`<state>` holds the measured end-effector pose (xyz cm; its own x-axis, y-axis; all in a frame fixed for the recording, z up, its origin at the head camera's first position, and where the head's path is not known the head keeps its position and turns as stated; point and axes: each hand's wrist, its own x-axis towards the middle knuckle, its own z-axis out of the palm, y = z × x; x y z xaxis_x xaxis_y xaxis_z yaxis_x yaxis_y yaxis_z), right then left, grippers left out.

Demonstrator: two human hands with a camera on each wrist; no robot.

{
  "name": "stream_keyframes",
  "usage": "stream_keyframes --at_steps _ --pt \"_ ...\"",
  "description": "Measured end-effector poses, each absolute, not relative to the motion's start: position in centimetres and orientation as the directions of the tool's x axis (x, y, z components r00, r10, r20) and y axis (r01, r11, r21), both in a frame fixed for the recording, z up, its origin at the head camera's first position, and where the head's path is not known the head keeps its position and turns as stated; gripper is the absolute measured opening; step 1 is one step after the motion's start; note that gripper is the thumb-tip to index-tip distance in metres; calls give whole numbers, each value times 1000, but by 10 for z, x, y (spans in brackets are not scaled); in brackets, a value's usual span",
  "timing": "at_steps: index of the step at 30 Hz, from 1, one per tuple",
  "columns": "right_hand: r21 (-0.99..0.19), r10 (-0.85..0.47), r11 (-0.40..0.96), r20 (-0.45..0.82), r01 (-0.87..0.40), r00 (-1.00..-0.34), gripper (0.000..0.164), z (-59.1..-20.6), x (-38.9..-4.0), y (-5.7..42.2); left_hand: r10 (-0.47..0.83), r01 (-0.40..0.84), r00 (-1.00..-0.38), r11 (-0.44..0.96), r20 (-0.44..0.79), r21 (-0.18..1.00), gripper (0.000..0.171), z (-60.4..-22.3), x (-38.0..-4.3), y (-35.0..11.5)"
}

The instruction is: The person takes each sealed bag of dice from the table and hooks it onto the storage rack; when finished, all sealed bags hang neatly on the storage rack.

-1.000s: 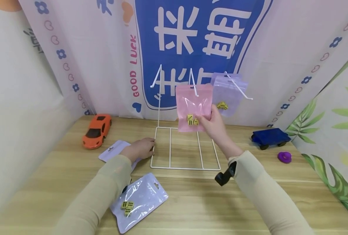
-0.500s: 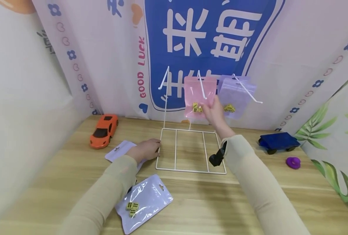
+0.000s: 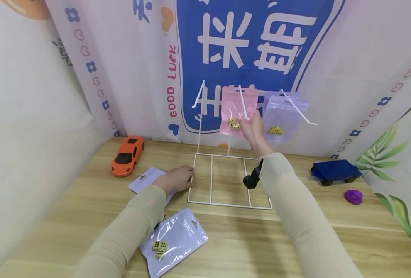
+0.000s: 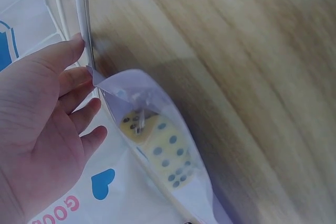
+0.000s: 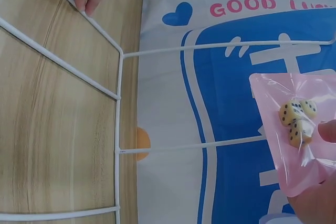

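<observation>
Pink bag (image 3: pixel 239 110) now higher; R hand (image 3: pixel 253 129) holds.

Left hand (image 4: pixel 44 145) open, fingers relaxed, fingertip (image 4: pixel 73 43) touching white wire (image 4: pixel 82 22). Just beside — clear pouch (image 4: pixel 157 145) with yellow dice (image 4: pixel 157 148) inside, lying on wooden table (image 4: pixel 252 77).

The wooden table (image 3: pixel 295 239) carries a white wire rack (image 3: pixel 229 181) between the hands. An empty pouch (image 3: pixel 144 179) lies under the left hand (image 3: pixel 175 179), a pouch of dice (image 3: pixel 174 241) beside that forearm, an orange car (image 3: pixel 127 155) farther left. Right of the right hand (image 3: pixel 254 129) sit a blue cart (image 3: pixel 335 172) and a purple ring (image 3: pixel 353 196).
</observation>
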<state>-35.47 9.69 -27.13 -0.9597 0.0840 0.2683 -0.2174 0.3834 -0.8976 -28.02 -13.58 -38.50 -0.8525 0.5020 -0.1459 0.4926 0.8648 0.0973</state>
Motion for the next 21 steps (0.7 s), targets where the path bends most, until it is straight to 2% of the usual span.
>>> stream_keyframes --at_steps 7,15,18,19,21 --pt "-896 50 394 244 -205 -969 42 -271 -354 101 490 479 -858 872 -153 106 39 -384 -279 -135" --pt "-904 37 391 205 -175 -978 40 -288 -344 104 488 477 -859 872 -156 108 40 -385 -279 -133" --pt "-910 10 373 201 -183 -980 34 -301 -342 111 487 475 -859 873 -154 111 40 -386 -280 -134" --pt "-915 -28 326 243 -239 -970 31 -315 -352 119 489 476 -859 872 -152 114 39 -386 -280 -134" --pt "-898 -73 356 251 -260 -965 27 -323 -350 128 488 476 -859 872 -153 114 40 -386 -281 -135"
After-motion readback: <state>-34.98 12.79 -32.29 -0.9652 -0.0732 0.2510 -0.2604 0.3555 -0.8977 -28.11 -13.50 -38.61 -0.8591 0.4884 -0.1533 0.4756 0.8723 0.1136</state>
